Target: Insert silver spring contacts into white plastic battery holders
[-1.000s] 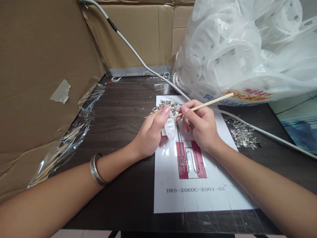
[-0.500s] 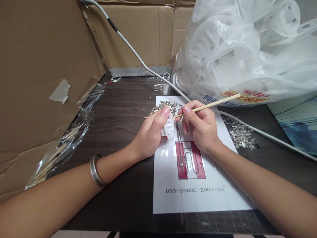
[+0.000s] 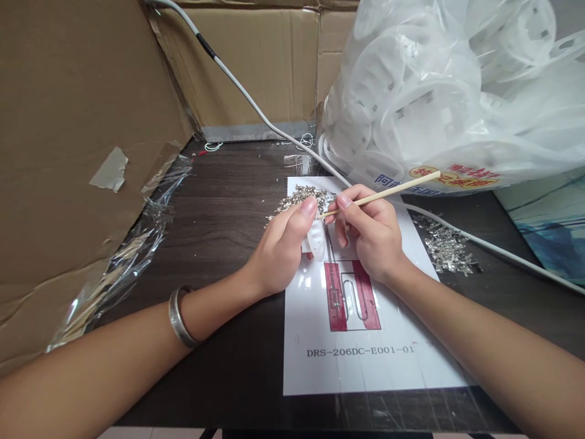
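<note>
My left hand [image 3: 286,247] is closed around a small white plastic part [image 3: 316,241] with ridges on its face; the palm and thumb hide much of it. Pinched in my right hand [image 3: 372,231] is a thin wooden stick [image 3: 393,191], slanting up to the right. Its lower end meets the upper part of the white piece beside my left thumb; the exact contact is hidden. Just behind my left hand lies a heap of small shiny metal pieces [image 3: 301,196]. Under both hands is a printed sheet [image 3: 347,372] with a red and white diagram.
A big clear bag of white plastic parts [image 3: 425,116] stands at the back right. A white cable [image 3: 260,110] crosses the dark table [image 3: 219,201]. More metal pieces [image 3: 450,250] lie right of the sheet. Cardboard walls [image 3: 256,61] rise behind and left, near plastic-wrapped sticks [image 3: 105,280].
My left hand and the white part have shifted very slightly right, and the part has turned a little. The stick's upper end has moved slightly left. Both grips are unchanged.
</note>
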`<state>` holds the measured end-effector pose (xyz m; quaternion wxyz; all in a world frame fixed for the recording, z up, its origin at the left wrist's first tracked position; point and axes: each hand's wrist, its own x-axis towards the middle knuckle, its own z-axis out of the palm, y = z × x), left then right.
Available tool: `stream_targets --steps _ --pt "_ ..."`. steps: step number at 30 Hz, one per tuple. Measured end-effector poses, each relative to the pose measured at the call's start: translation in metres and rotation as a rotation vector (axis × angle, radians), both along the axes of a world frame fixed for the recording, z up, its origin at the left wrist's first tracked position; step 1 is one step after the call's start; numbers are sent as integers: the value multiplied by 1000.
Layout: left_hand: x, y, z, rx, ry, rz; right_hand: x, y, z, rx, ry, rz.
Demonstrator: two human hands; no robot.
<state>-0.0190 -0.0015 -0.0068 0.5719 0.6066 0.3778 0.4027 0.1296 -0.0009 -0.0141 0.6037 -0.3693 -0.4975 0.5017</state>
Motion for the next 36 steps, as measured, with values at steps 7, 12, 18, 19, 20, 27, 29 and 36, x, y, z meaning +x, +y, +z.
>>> stream_targets --steps 7,12,18,19,20,27,29,36 --pt "1 0 -1 31 -27 36 -1 0 -1 17 26 -10" --pt "1 0 -1 43 -20 60 -1 -1 0 45 14 -12" --pt "1 0 -1 48 -21 39 -1 -1 2 17 -17 -19" --pt "1 0 -1 47 -12 50 -1 -1 2 16 -16 -41" --pt "1 0 -1 48 -3 62 -1 -1 3 14 -12 -61" --pt "1 1 0 44 -2 44 -1 -1 2 36 -30 -36" --pt "1 1 1 39 3 45 -1 -2 2 20 -37 -30" --pt "1 0 1 0 10 35 -1 -2 2 -8 -76 -45"
